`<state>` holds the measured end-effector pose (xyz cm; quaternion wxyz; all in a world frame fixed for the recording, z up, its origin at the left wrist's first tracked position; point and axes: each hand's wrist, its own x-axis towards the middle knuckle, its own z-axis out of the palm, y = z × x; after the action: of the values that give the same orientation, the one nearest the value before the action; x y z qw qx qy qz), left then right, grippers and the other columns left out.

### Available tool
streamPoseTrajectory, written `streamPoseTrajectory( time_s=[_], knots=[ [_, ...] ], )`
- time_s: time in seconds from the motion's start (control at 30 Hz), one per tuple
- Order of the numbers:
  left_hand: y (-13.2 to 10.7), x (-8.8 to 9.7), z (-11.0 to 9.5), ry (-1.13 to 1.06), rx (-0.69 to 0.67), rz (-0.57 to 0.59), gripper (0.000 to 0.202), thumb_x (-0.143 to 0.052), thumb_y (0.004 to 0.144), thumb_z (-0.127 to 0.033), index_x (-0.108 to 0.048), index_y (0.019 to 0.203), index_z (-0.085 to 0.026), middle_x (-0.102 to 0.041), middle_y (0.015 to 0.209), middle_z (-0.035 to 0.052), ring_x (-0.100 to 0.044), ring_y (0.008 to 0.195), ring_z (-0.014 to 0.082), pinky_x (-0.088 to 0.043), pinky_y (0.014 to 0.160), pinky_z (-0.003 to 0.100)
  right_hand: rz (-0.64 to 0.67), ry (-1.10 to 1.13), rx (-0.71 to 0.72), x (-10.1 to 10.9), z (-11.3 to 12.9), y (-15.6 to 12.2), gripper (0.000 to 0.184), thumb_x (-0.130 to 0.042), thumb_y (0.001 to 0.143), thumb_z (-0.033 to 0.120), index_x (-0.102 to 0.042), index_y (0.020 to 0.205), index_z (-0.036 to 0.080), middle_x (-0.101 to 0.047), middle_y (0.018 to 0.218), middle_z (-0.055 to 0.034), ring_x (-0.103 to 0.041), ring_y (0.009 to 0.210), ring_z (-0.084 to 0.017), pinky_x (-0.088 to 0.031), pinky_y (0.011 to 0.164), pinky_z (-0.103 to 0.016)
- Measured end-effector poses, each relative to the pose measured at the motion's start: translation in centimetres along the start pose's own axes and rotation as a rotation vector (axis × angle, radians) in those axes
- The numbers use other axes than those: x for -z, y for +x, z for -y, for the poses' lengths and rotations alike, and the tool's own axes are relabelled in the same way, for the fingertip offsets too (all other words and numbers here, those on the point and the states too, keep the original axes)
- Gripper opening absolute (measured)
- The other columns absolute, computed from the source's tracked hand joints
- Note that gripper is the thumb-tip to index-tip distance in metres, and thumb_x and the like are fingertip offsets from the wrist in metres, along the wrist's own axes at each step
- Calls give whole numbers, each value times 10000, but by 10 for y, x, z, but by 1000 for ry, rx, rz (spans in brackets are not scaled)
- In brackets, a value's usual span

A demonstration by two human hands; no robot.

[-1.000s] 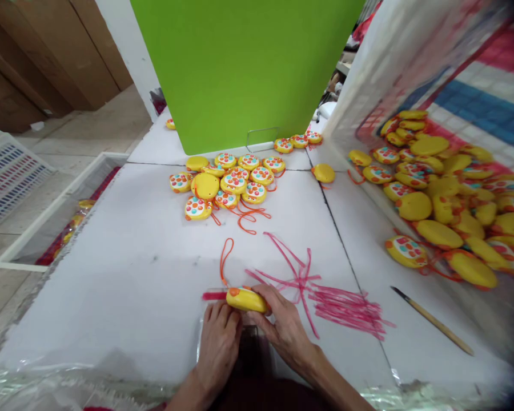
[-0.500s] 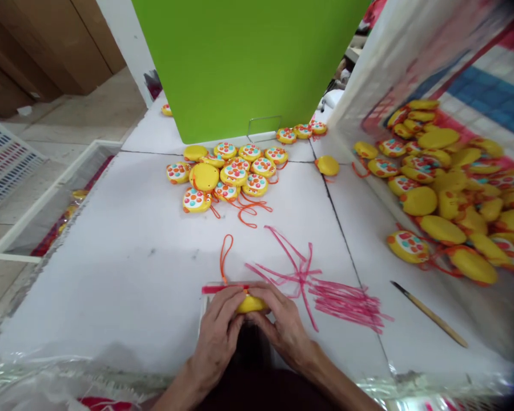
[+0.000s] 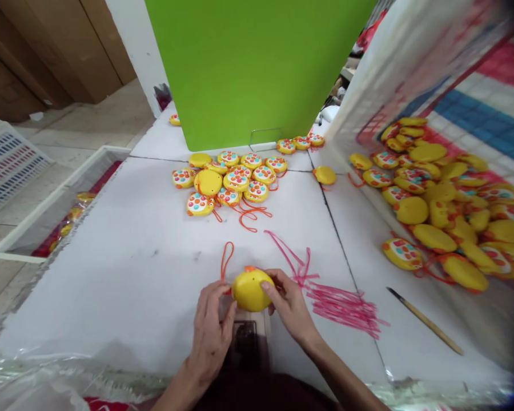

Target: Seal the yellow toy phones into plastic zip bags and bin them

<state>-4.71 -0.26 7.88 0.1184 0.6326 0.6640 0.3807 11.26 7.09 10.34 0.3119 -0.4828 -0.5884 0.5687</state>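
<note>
Above the near part of the white table [image 3: 111, 274], a rounded yellow toy [image 3: 251, 292] is tilted with its plain side up. An orange tip shows at its top, and an orange cord loop [image 3: 227, 260] stretches out from its left. My right hand [image 3: 290, 305] grips the toy's right side, thumb on top and fingers behind. At the left edge, my left hand [image 3: 212, 319] closes its fingertips around the rim and the base of the cord. Below both hands lies a dark, flat rectangular thing [image 3: 246, 342], partly hidden.
Several yellow toys with dotted white patches [image 3: 235, 181] are heaped farther back, before a green panel [image 3: 257, 74]. More fill a tipped white basket [image 3: 346, 114] at right. Pink strips [image 3: 346, 308] and a thin wooden-handled tool [image 3: 428, 322] lie right of my hands.
The toy has turned from edge-on to show its broad plain face. My hands have moved apart to its sides, uncovering the dark rectangle below. The view has shifted slightly.
</note>
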Motion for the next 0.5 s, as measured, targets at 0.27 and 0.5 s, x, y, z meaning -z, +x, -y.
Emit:
streamPoseTrajectory(
  time_s=[0.27, 0.5],
  knots=[
    [-23, -20, 17, 316, -176, 266, 243, -411, 842, -80, -547, 1037, -130, -585, 908, 96, -535, 814, 228, -478, 711, 385, 39, 460, -278, 11, 4, -1, 355, -672, 728, 362, -563, 1012, 181, -584, 993, -54, -562, 786, -150, -466, 496, -193],
    [-10, -14, 4, 292, -169, 328, 188, -388, 817, -42, -540, 781, -147, -595, 812, 79, -516, 772, 234, -430, 736, 423, 81, 402, -368, 18, -1, -16, 395, -616, 777, 411, -496, 1087, 198, -577, 897, -36, -556, 695, -139, -488, 517, -244]
  ],
)
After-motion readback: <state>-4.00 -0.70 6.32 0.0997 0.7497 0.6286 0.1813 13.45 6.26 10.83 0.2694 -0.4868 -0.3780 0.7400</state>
